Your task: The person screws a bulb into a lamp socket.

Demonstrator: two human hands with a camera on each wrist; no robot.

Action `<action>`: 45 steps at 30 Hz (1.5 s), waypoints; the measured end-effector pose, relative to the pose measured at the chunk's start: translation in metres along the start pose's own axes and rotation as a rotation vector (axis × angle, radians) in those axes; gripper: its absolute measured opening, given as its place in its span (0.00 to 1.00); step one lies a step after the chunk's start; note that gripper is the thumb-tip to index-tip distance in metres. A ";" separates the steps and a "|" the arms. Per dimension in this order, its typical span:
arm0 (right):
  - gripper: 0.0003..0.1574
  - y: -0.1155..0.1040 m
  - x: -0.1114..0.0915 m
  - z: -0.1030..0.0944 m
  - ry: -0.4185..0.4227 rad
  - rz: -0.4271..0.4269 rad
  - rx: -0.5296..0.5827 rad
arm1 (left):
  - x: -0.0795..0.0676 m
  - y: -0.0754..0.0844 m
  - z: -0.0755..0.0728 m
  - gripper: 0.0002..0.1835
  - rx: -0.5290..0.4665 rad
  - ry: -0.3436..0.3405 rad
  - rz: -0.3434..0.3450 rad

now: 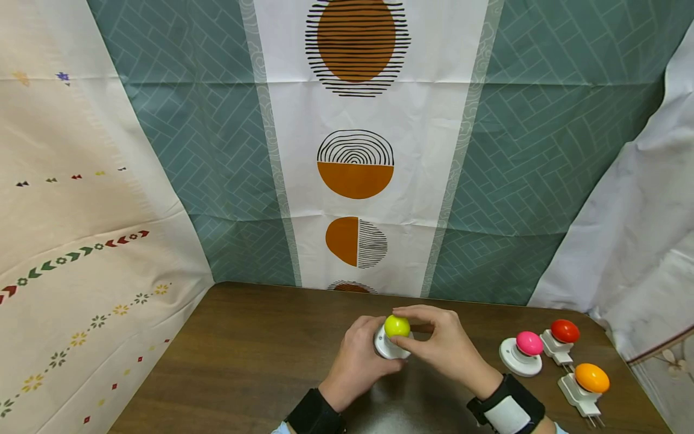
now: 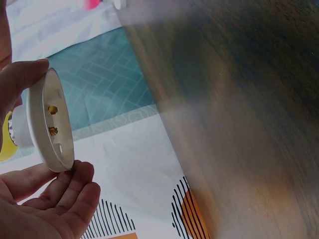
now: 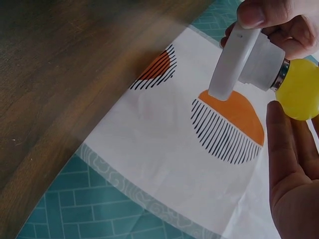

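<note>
In the head view, my left hand point(image 1: 360, 355) grips a round white bulb holder point(image 1: 386, 346) by its rim, above the tabletop. A yellow light bulb point(image 1: 397, 326) sits in the holder's socket, and my right hand point(image 1: 447, 343) pinches it between thumb and fingers. The right wrist view shows a strip of metal cap point(image 3: 282, 74) between the bulb and the white socket point(image 3: 261, 59). From the left wrist view, the hollow back of the holder point(image 2: 61, 119) is seen, with two brass screws point(image 2: 53, 131) inside.
A pink bulb point(image 1: 529, 343) in a round white holder point(image 1: 517, 364) stands at right on the brown table point(image 1: 244, 361). Near it lie a red bulb point(image 1: 565, 331) and an orange bulb point(image 1: 592, 378), each in a white pronged plug holder. Patterned cloth point(image 1: 358, 235) hangs behind.
</note>
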State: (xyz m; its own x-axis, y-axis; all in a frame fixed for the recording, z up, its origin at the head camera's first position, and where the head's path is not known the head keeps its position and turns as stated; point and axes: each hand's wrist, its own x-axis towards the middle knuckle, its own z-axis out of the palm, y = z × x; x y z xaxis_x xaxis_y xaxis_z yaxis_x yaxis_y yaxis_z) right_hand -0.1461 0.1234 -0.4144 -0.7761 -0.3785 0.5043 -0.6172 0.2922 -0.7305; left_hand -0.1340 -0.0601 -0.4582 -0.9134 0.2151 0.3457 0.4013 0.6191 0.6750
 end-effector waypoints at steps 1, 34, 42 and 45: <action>0.24 0.000 0.000 0.000 0.004 0.000 0.003 | 0.000 0.000 0.000 0.38 -0.001 0.002 0.003; 0.26 0.002 0.000 -0.002 -0.089 -0.014 0.037 | -0.001 0.001 0.001 0.39 0.001 0.004 0.018; 0.26 0.001 -0.001 -0.001 -0.047 -0.022 0.052 | -0.001 0.001 0.001 0.39 -0.021 0.008 0.018; 0.25 0.000 0.000 -0.001 -0.044 -0.031 0.047 | -0.001 0.001 0.000 0.40 -0.034 0.010 0.018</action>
State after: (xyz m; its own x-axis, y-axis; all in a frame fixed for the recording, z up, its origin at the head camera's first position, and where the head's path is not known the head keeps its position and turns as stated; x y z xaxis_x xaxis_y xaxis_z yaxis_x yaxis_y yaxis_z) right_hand -0.1466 0.1247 -0.4138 -0.7499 -0.4249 0.5070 -0.6331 0.2385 -0.7364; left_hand -0.1326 -0.0597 -0.4582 -0.9052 0.2183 0.3646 0.4202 0.5889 0.6904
